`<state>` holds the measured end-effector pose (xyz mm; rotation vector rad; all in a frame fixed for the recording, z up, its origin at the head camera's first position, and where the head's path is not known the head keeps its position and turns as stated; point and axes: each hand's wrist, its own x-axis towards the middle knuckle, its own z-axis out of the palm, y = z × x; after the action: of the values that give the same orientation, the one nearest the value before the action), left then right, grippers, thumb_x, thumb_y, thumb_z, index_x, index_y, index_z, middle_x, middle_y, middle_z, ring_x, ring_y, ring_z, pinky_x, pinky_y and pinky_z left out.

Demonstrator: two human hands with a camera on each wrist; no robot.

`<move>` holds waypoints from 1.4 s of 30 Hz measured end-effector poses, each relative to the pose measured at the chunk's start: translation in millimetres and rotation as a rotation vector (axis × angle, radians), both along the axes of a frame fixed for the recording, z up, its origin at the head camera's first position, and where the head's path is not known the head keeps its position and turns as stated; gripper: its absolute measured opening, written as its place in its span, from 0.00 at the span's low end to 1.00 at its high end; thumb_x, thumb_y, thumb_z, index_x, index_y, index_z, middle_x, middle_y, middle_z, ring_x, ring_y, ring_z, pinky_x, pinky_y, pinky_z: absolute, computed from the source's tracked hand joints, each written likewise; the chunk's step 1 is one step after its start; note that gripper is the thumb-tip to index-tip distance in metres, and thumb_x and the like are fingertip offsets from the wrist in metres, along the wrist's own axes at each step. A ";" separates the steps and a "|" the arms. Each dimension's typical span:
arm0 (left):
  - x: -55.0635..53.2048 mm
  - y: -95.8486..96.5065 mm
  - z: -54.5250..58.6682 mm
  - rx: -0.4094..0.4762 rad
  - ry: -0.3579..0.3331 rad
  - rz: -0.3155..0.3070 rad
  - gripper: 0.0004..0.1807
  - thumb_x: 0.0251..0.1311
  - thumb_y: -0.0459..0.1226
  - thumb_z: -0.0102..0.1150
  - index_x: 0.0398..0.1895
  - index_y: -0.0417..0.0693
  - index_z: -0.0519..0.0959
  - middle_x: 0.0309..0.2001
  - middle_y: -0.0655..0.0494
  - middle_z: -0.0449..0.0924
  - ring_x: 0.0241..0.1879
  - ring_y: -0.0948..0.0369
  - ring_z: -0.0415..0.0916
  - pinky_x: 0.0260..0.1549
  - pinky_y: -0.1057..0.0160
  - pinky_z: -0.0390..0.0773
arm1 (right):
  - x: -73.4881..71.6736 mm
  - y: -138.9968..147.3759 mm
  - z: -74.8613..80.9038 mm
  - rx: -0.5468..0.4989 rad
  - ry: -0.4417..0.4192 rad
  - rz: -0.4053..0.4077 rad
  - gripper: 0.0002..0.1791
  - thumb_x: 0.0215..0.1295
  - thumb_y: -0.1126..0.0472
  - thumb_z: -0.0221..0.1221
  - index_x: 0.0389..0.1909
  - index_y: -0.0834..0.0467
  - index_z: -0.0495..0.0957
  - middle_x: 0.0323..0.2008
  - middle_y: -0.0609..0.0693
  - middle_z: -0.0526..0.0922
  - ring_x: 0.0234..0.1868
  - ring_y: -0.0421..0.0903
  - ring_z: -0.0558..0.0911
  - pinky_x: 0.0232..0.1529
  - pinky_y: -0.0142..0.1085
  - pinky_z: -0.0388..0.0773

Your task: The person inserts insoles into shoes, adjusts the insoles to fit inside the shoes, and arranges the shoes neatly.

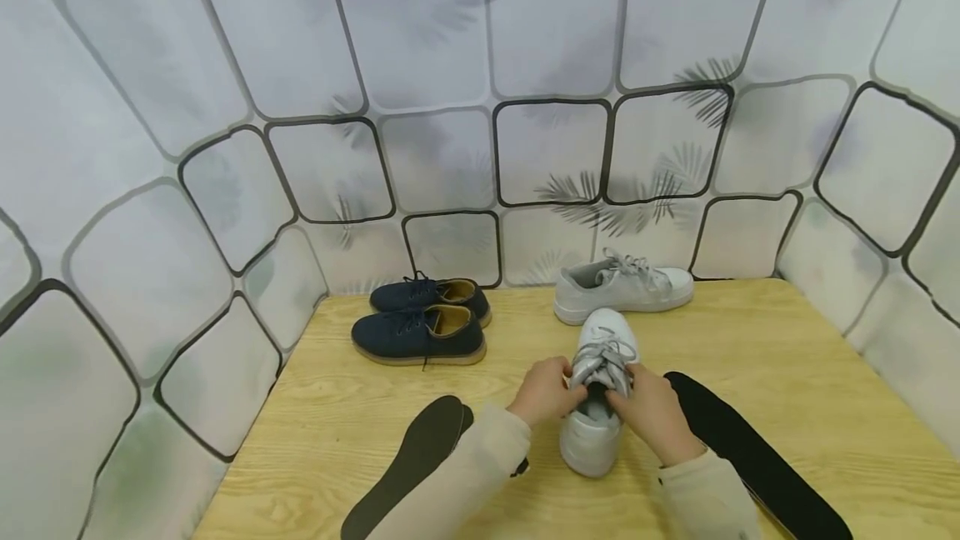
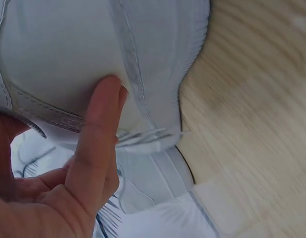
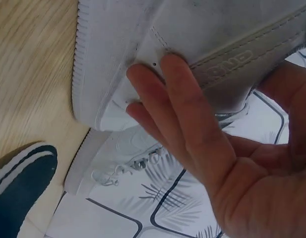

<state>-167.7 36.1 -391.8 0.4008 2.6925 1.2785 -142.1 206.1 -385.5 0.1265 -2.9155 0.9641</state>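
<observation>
Only your head view shows both hands, left hand [image 1: 542, 391] and right hand [image 1: 651, 411], grasping the white lace-up leather sneaker [image 1: 596, 394] by its opening, upright near the wooden table's [image 1: 787, 373] front edge; wrist views show fingers [image 2: 95, 134] flat on its sides.

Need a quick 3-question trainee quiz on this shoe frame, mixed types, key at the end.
1. True or false: both hands hold the near white sneaker.
2. How many dark insoles lie on the table?
3. Which stands farther left: A) the navy shoes or B) the far white sneaker?

Key:
1. True; left hand and right hand grip it at the opening.
2. Two: left insole, right insole.
3. A.
</observation>
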 end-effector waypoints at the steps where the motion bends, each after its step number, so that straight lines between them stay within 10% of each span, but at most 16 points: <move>1: 2.7 1.7 -0.6 0.006 0.000 -0.002 0.10 0.57 0.33 0.62 0.38 0.35 0.75 0.21 0.57 0.74 0.14 0.66 0.71 0.13 0.69 0.69 | 1.7 2.0 0.6 -0.004 -0.003 0.015 0.29 0.58 0.62 0.62 0.55 0.79 0.69 0.45 0.74 0.78 0.42 0.66 0.81 0.36 0.51 0.79; 12: 27.7 14.5 -4.8 0.002 0.058 0.009 0.10 0.52 0.35 0.63 0.33 0.40 0.73 0.25 0.58 0.73 0.21 0.67 0.67 0.16 0.69 0.69 | 16.0 17.6 -2.7 0.021 0.072 0.115 0.28 0.58 0.66 0.63 0.58 0.73 0.69 0.46 0.69 0.80 0.28 0.49 0.82 0.24 0.40 0.76; 20: 31.9 15.9 -7.1 0.007 0.075 -0.012 0.11 0.54 0.36 0.63 0.36 0.42 0.73 0.22 0.60 0.70 0.16 0.68 0.65 0.13 0.70 0.65 | 17.9 13.6 -12.1 0.215 0.590 0.101 0.29 0.36 0.65 0.78 0.39 0.58 0.72 0.36 0.54 0.74 0.31 0.52 0.77 0.16 0.38 0.70; 26: 40.8 22.4 1.0 -0.332 0.543 -0.062 0.18 0.54 0.43 0.69 0.43 0.47 0.74 0.36 0.57 0.69 0.31 0.66 0.69 0.22 0.72 0.70 | 11.9 22.6 -18.5 0.239 0.795 0.306 0.22 0.34 0.69 0.77 0.31 0.57 0.76 0.36 0.53 0.73 0.34 0.50 0.74 0.30 0.43 0.74; 30: 37.4 25.0 1.3 -0.409 0.832 -0.106 0.17 0.50 0.42 0.72 0.39 0.51 0.76 0.37 0.58 0.68 0.35 0.64 0.67 0.29 0.74 0.70 | 8.5 27.0 -18.8 0.212 0.854 0.394 0.16 0.41 0.69 0.73 0.33 0.60 0.79 0.38 0.55 0.75 0.35 0.50 0.74 0.32 0.44 0.73; 35: 31.4 26.7 -2.8 -0.400 0.883 -0.104 0.18 0.47 0.41 0.75 0.36 0.49 0.75 0.38 0.57 0.69 0.36 0.63 0.67 0.34 0.73 0.71 | 5.3 28.0 -19.3 0.182 0.907 0.452 0.15 0.73 0.55 0.52 0.37 0.62 0.80 0.42 0.55 0.77 0.40 0.51 0.77 0.36 0.45 0.75; 42: 28.6 29.7 -6.2 -0.348 0.850 -0.139 0.17 0.51 0.38 0.72 0.40 0.48 0.74 0.41 0.58 0.72 0.40 0.63 0.70 0.41 0.71 0.72 | 2.6 31.7 -16.1 0.192 0.922 0.490 0.25 0.77 0.51 0.39 0.40 0.62 0.81 0.42 0.53 0.80 0.42 0.50 0.78 0.38 0.43 0.77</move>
<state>-139.1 65.8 -398.0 1.2919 3.3607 0.6450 -139.6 237.8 -401.5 1.0209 -2.1088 0.4451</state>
